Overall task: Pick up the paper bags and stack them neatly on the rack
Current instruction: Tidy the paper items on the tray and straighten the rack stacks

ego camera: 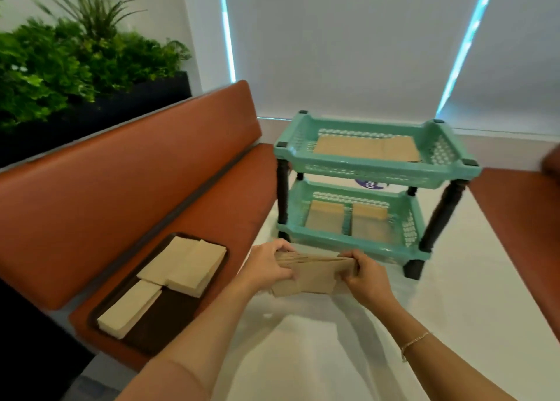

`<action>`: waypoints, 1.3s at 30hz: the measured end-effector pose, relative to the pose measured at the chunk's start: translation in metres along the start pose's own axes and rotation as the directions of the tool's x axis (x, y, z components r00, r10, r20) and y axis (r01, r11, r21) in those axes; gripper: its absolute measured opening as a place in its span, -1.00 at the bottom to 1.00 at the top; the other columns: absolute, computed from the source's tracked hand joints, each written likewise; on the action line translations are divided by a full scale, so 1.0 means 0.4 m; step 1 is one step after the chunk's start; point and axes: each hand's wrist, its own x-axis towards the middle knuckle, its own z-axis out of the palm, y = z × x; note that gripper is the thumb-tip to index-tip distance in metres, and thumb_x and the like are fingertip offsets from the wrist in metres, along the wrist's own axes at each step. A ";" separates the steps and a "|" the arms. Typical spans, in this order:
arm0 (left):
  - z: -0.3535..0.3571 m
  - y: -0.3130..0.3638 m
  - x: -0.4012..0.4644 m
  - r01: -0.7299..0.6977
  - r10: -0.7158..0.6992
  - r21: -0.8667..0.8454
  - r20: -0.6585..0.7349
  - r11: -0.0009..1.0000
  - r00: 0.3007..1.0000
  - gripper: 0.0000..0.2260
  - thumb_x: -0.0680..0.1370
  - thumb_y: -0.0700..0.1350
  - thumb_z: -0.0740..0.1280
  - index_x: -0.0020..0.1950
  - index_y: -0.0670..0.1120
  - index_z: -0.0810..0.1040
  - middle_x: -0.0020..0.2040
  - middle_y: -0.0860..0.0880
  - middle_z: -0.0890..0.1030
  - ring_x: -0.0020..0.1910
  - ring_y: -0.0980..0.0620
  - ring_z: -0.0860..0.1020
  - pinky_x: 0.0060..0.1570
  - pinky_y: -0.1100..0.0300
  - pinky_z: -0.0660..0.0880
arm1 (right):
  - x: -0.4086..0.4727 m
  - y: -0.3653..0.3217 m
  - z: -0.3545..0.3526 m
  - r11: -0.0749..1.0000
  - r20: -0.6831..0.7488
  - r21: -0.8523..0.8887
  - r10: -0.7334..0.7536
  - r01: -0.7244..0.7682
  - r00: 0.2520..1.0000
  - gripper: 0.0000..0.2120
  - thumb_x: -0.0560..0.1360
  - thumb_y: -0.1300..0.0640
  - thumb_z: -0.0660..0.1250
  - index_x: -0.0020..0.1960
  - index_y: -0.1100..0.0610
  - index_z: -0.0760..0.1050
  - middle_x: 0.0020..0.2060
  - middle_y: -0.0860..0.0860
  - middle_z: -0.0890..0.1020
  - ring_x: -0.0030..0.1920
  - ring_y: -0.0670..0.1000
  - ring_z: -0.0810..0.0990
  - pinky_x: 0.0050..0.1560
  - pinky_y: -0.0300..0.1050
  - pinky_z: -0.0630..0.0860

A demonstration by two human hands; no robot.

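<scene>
At lower centre, left hand [270,265] and right hand [365,274] each grip the fanned brown paper bag stack [312,274]; loose edges could snag the teal plastic two-tier rack [360,170].

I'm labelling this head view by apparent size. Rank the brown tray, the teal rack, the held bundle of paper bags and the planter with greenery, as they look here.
Largest to smallest:
1. teal rack and planter with greenery: alike, unranked; the planter is cut off by the frame
2. brown tray
3. bundle of paper bags, gripped by left hand and right hand
</scene>
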 end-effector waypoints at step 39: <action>0.108 0.009 0.047 0.305 -0.290 -0.015 0.271 0.952 0.918 -0.52 0.38 -0.02 0.45 0.25 -0.04 0.40 0.14 -0.02 0.58 0.11 -0.02 0.54 0.14 0.07 0.51 | -0.019 0.058 0.031 0.858 -0.041 0.038 0.514 -0.512 0.857 -0.76 0.45 0.31 0.17 0.12 0.23 0.40 -0.02 0.15 0.55 -0.06 0.12 0.50 -0.13 -0.10 0.44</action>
